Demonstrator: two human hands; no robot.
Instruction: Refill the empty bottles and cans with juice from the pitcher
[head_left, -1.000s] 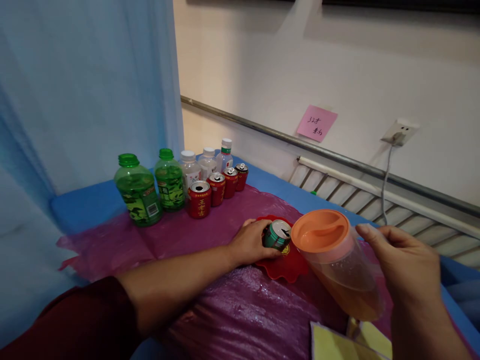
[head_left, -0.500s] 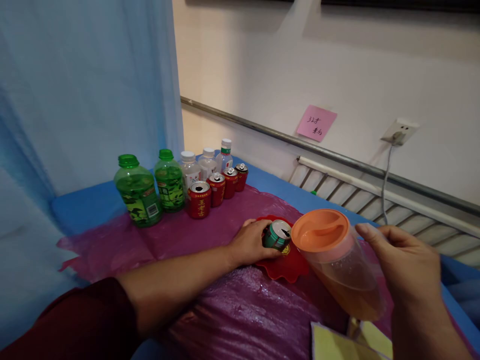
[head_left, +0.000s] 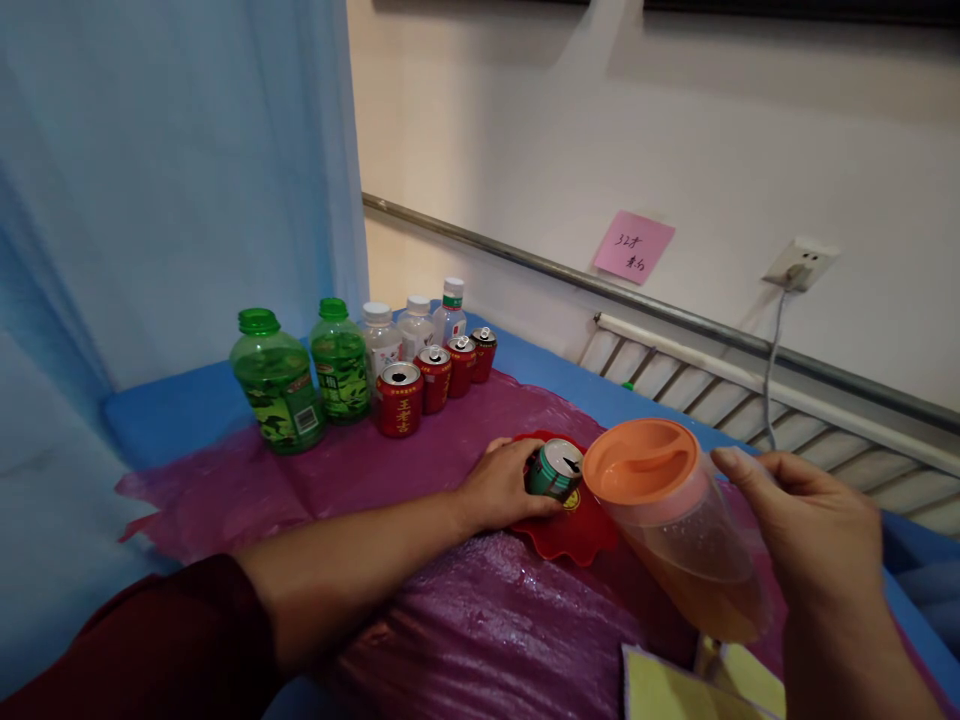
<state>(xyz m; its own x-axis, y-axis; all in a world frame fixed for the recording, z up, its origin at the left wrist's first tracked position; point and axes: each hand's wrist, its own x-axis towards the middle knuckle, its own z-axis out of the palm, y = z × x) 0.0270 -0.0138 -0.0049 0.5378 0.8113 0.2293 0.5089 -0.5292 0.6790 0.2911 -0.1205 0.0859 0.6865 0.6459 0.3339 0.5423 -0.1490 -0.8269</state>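
My left hand (head_left: 506,485) is wrapped round a green drink can (head_left: 553,480), which leans slightly to the right over a red scalloped plate (head_left: 574,540). The can's top shows a dark opening. In my right hand (head_left: 814,530) is a clear plastic pitcher (head_left: 697,575) with an orange lid (head_left: 641,460), tilted so that its lid end is close beside the can's top. Cloudy, pale brown liquid lies in the lower part of the pitcher. Its handle is mostly hidden by my fingers. I cannot make out any stream between pitcher and can.
Several red cans (head_left: 399,400) stand in a row behind the plate, beside green bottles (head_left: 277,385) and clear white-capped bottles (head_left: 418,325). Purple plastic sheeting (head_left: 420,620) covers the blue table. A yellow cloth (head_left: 667,685) lies at the front. A radiator (head_left: 675,370) runs along the wall.
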